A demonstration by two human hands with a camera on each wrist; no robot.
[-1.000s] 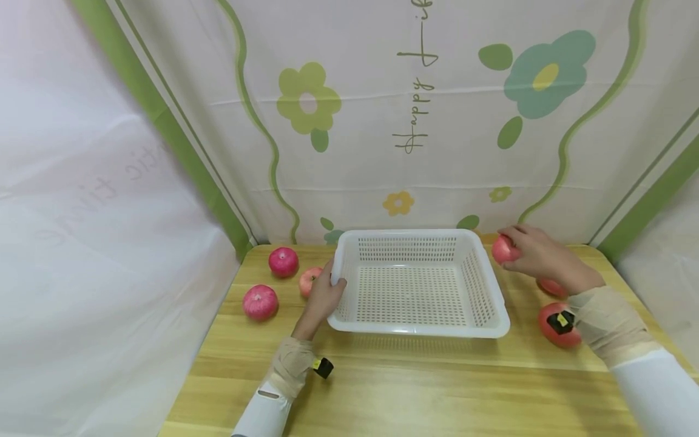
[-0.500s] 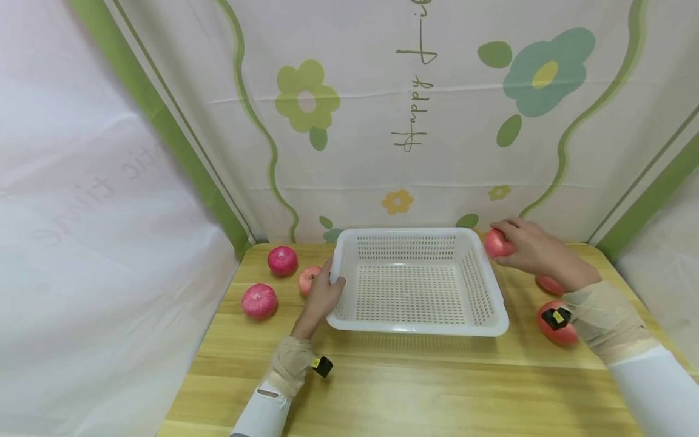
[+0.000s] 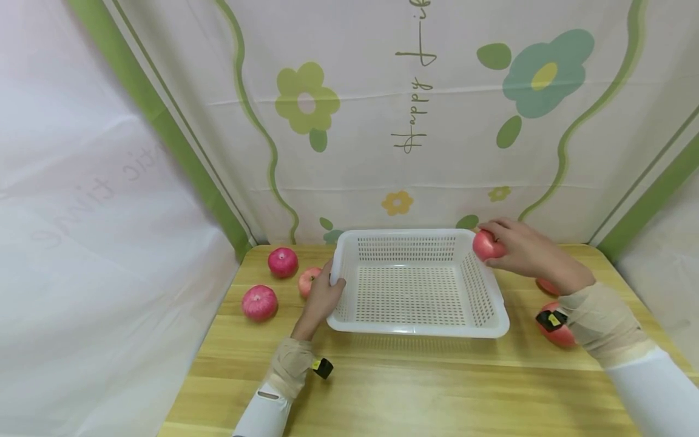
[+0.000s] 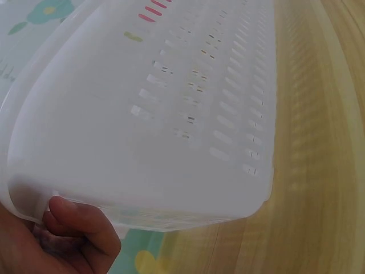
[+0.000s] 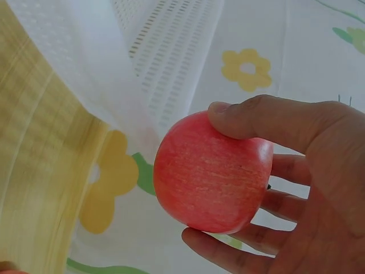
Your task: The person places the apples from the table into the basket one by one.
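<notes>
A white plastic basket (image 3: 417,329) with slotted walls stands at the middle of the table, and nothing lies in it. My left hand (image 3: 324,297) grips its left rim; the left wrist view shows the fingers of that hand (image 4: 85,237) curled at the rim. In my right hand (image 3: 524,250) is a red apple (image 5: 214,174), held between thumb and fingers. The apple is raised at the basket's back right corner, overlapping the rim in the head view; whether it touches the rim I cannot tell.
Left of the basket lie two pink-red round fruits (image 3: 260,303) (image 3: 283,262) and a paler apple (image 3: 308,281), partly behind my left hand. Near my right wrist sit a red fruit (image 3: 558,332) and another (image 3: 548,286), both partly covered. A printed curtain (image 3: 355,170) hangs behind the wooden table (image 3: 415,388).
My right hand has moved left with the apple, from beside the basket to its back right rim. The left hand and the basket have stayed in place.
</notes>
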